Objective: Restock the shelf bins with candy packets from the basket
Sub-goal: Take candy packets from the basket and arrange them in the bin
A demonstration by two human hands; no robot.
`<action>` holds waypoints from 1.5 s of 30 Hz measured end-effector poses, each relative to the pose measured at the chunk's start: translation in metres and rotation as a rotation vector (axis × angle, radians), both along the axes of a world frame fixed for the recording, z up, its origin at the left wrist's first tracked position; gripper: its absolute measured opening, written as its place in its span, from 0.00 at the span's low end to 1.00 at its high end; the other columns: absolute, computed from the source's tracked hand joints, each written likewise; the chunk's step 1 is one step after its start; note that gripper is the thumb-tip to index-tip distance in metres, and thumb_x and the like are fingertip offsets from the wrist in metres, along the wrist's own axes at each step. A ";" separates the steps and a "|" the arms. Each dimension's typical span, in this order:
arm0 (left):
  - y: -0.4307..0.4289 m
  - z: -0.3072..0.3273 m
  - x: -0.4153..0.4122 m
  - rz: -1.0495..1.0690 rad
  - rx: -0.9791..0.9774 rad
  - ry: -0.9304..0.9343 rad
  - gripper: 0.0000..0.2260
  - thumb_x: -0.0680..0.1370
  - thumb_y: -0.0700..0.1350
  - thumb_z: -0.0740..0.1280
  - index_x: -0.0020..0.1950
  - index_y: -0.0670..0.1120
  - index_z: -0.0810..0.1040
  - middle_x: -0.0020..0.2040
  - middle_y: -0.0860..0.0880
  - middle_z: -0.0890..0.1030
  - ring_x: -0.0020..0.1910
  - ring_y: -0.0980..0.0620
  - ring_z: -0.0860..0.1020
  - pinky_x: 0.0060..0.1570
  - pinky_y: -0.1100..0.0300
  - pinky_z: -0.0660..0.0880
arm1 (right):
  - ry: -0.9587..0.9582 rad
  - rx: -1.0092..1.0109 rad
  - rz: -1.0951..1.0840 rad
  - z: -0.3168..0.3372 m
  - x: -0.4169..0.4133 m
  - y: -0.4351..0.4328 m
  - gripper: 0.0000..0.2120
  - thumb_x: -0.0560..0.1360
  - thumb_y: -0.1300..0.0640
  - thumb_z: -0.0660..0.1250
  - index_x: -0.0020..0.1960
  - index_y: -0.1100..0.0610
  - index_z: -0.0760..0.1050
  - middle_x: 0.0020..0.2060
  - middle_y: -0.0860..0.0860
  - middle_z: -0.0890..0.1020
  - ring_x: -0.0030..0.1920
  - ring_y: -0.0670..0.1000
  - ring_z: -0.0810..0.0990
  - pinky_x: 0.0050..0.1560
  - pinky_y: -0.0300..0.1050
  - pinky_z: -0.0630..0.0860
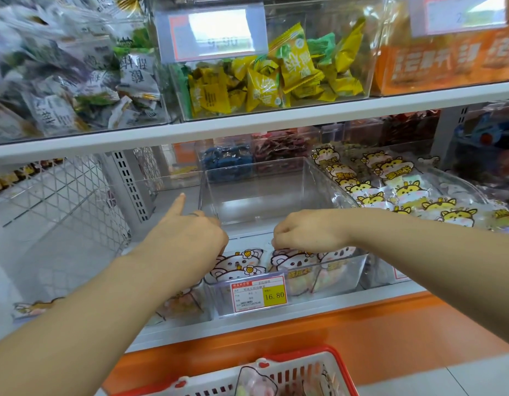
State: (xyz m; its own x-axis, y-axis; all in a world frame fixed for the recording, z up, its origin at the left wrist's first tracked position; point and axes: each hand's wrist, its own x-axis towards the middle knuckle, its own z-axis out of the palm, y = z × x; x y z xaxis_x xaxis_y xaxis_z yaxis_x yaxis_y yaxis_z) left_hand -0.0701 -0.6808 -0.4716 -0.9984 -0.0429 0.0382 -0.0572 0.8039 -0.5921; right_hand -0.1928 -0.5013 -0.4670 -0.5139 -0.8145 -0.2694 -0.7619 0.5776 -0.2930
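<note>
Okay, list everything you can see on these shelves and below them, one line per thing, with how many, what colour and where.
koala packets: at least three, white and grey, upright in the front bin
front bin: one, clear, lower shelf edge
price tag: one, red, white and yellow, on the front bin's face
empty bin: one, clear, behind the front bin
hamster packets: many, yellow and white, bin to the right
yellow and green packets: many, upper shelf bin
basket: one, red and white, bottom of view
left hand: index finger straight, others curled, above the koala packets
right hand: fingers curled onto the koala packets' tops
</note>
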 end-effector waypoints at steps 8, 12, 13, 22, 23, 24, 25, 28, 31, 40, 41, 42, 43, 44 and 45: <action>0.001 0.000 0.001 -0.013 0.024 0.002 0.09 0.81 0.43 0.65 0.55 0.56 0.79 0.52 0.55 0.78 0.58 0.53 0.76 0.77 0.37 0.48 | 0.027 0.021 0.038 -0.001 0.002 -0.010 0.21 0.85 0.49 0.51 0.64 0.61 0.76 0.62 0.57 0.78 0.61 0.57 0.75 0.66 0.53 0.70; 0.000 0.000 0.001 0.001 0.022 0.001 0.09 0.80 0.43 0.65 0.55 0.56 0.78 0.52 0.56 0.77 0.58 0.54 0.76 0.77 0.37 0.48 | -0.009 -0.064 0.026 0.001 0.004 -0.016 0.20 0.84 0.51 0.53 0.64 0.63 0.76 0.60 0.58 0.79 0.61 0.58 0.76 0.65 0.53 0.72; 0.000 0.000 0.000 0.003 0.020 -0.001 0.09 0.80 0.43 0.65 0.56 0.56 0.78 0.52 0.56 0.77 0.59 0.53 0.76 0.77 0.37 0.48 | -0.026 -0.090 0.021 0.001 0.006 -0.017 0.20 0.83 0.50 0.56 0.62 0.62 0.78 0.58 0.57 0.81 0.59 0.57 0.77 0.64 0.53 0.73; -0.007 -0.014 -0.001 -0.062 0.150 0.066 0.13 0.82 0.41 0.62 0.57 0.58 0.79 0.52 0.55 0.83 0.56 0.56 0.80 0.75 0.46 0.39 | 0.042 -0.178 0.059 -0.005 0.016 -0.015 0.12 0.80 0.51 0.65 0.56 0.55 0.85 0.54 0.48 0.86 0.49 0.47 0.83 0.54 0.47 0.80; -0.008 -0.015 0.000 -0.065 0.144 0.065 0.13 0.82 0.42 0.62 0.58 0.58 0.79 0.52 0.55 0.83 0.55 0.56 0.81 0.76 0.47 0.39 | 0.044 -0.180 0.064 -0.006 0.016 -0.014 0.12 0.80 0.52 0.66 0.57 0.55 0.85 0.53 0.47 0.86 0.49 0.47 0.83 0.55 0.48 0.80; -0.008 -0.017 0.001 -0.066 0.140 0.061 0.12 0.82 0.42 0.62 0.59 0.58 0.79 0.53 0.56 0.83 0.56 0.56 0.81 0.76 0.47 0.39 | 0.046 -0.183 0.070 -0.006 0.017 -0.013 0.12 0.80 0.52 0.66 0.57 0.55 0.85 0.53 0.47 0.86 0.50 0.46 0.83 0.56 0.48 0.80; -0.008 -0.017 0.002 -0.064 0.141 0.052 0.12 0.82 0.43 0.62 0.60 0.58 0.79 0.53 0.56 0.83 0.56 0.56 0.81 0.76 0.46 0.39 | 0.048 -0.185 0.076 -0.006 0.018 -0.013 0.12 0.80 0.52 0.66 0.57 0.55 0.85 0.53 0.47 0.86 0.49 0.46 0.83 0.56 0.48 0.80; -0.005 -0.016 0.005 -0.057 0.162 0.029 0.13 0.83 0.44 0.62 0.63 0.60 0.78 0.56 0.56 0.83 0.58 0.56 0.80 0.77 0.44 0.40 | 0.049 -0.166 0.084 -0.006 0.018 -0.013 0.13 0.80 0.49 0.66 0.57 0.54 0.85 0.50 0.47 0.87 0.48 0.46 0.83 0.55 0.48 0.80; -0.004 -0.014 0.004 -0.050 0.184 0.039 0.14 0.83 0.43 0.61 0.62 0.60 0.78 0.56 0.57 0.84 0.59 0.56 0.80 0.77 0.43 0.40 | 0.038 -0.138 0.076 -0.006 0.018 -0.015 0.14 0.80 0.47 0.65 0.57 0.53 0.84 0.50 0.46 0.86 0.48 0.46 0.83 0.56 0.47 0.80; -0.007 -0.007 0.006 -0.045 0.248 0.127 0.16 0.81 0.41 0.64 0.61 0.61 0.74 0.57 0.60 0.81 0.58 0.60 0.79 0.77 0.44 0.44 | 0.066 -0.211 0.058 -0.004 0.012 -0.009 0.16 0.83 0.51 0.60 0.53 0.59 0.83 0.47 0.53 0.85 0.44 0.51 0.81 0.49 0.47 0.78; -0.005 -0.007 0.006 -0.036 0.257 0.122 0.16 0.82 0.40 0.62 0.62 0.61 0.73 0.57 0.60 0.81 0.59 0.60 0.79 0.77 0.45 0.43 | 0.074 -0.204 0.061 -0.005 0.012 -0.010 0.17 0.83 0.51 0.60 0.53 0.60 0.83 0.45 0.54 0.85 0.40 0.51 0.79 0.47 0.47 0.77; -0.003 -0.007 0.006 -0.026 0.261 0.111 0.16 0.82 0.39 0.61 0.62 0.61 0.73 0.57 0.59 0.80 0.59 0.59 0.79 0.77 0.44 0.43 | 0.081 -0.190 0.066 -0.005 0.013 -0.011 0.17 0.83 0.52 0.59 0.53 0.61 0.83 0.43 0.55 0.84 0.38 0.50 0.78 0.46 0.46 0.76; -0.001 -0.007 0.007 -0.017 0.260 0.093 0.17 0.82 0.39 0.60 0.63 0.60 0.73 0.58 0.59 0.80 0.60 0.59 0.78 0.77 0.44 0.42 | 0.083 -0.171 0.070 -0.006 0.014 -0.011 0.17 0.83 0.51 0.59 0.55 0.60 0.82 0.44 0.53 0.84 0.40 0.49 0.78 0.48 0.45 0.77; 0.001 -0.007 0.007 -0.009 0.256 0.075 0.17 0.82 0.38 0.59 0.63 0.60 0.73 0.58 0.58 0.80 0.61 0.58 0.77 0.77 0.43 0.41 | 0.081 -0.155 0.072 -0.007 0.015 -0.012 0.16 0.83 0.51 0.59 0.57 0.59 0.82 0.48 0.52 0.85 0.45 0.49 0.80 0.53 0.46 0.77; 0.003 -0.007 0.007 -0.003 0.249 0.059 0.18 0.82 0.38 0.59 0.64 0.59 0.73 0.59 0.58 0.80 0.62 0.57 0.77 0.77 0.43 0.41 | 0.079 -0.141 0.072 -0.008 0.016 -0.012 0.16 0.83 0.51 0.59 0.59 0.58 0.82 0.52 0.51 0.85 0.50 0.50 0.81 0.57 0.48 0.77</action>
State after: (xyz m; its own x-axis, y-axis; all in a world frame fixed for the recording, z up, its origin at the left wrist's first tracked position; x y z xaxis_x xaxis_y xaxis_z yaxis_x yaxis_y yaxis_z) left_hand -0.0630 -0.6774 -0.4790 -0.9948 -0.0558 0.0854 -0.0838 0.9245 -0.3719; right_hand -0.1767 -0.5138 -0.4747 -0.4683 -0.8766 -0.1105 -0.8236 0.4784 -0.3047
